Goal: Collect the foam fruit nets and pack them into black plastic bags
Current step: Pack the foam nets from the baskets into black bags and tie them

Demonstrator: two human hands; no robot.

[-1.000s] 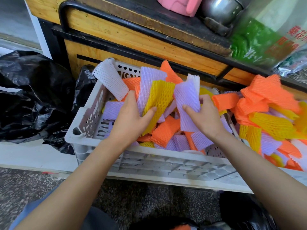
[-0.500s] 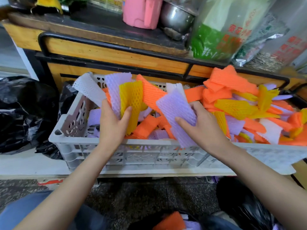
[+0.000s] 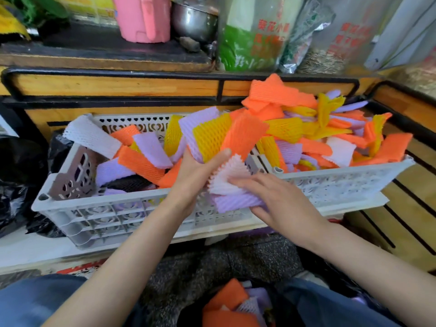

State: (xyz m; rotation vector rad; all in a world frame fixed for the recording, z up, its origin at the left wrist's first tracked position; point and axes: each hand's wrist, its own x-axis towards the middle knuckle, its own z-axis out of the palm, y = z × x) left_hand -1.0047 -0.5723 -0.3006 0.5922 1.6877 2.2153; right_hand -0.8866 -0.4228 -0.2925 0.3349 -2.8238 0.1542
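My left hand (image 3: 197, 175) grips a bunch of foam fruit nets (image 3: 219, 134), purple, yellow and orange, lifted above the front edge of the left white crate (image 3: 113, 213). My right hand (image 3: 280, 204) holds white and purple nets (image 3: 232, 190) against the bottom of that bunch, thumb under, fingers on top. More loose nets (image 3: 141, 159) lie in the left crate. A heap of orange, yellow and purple nets (image 3: 330, 135) fills the right white crate (image 3: 342, 182). Between my knees sits an open black bag (image 3: 290, 310) holding several nets (image 3: 231, 305).
A black plastic bag (image 3: 16, 185) lies left of the crates. Behind them stands a wooden counter with a black rail (image 3: 141, 83), bearing a pink jug (image 3: 144, 17), a metal pot (image 3: 195, 20) and food packets (image 3: 254, 36). Slatted wood (image 3: 401, 220) is at right.
Both hands have drawn together and back toward the crate's front edge. The two bunches are now joined into one, raised out of the left crate.
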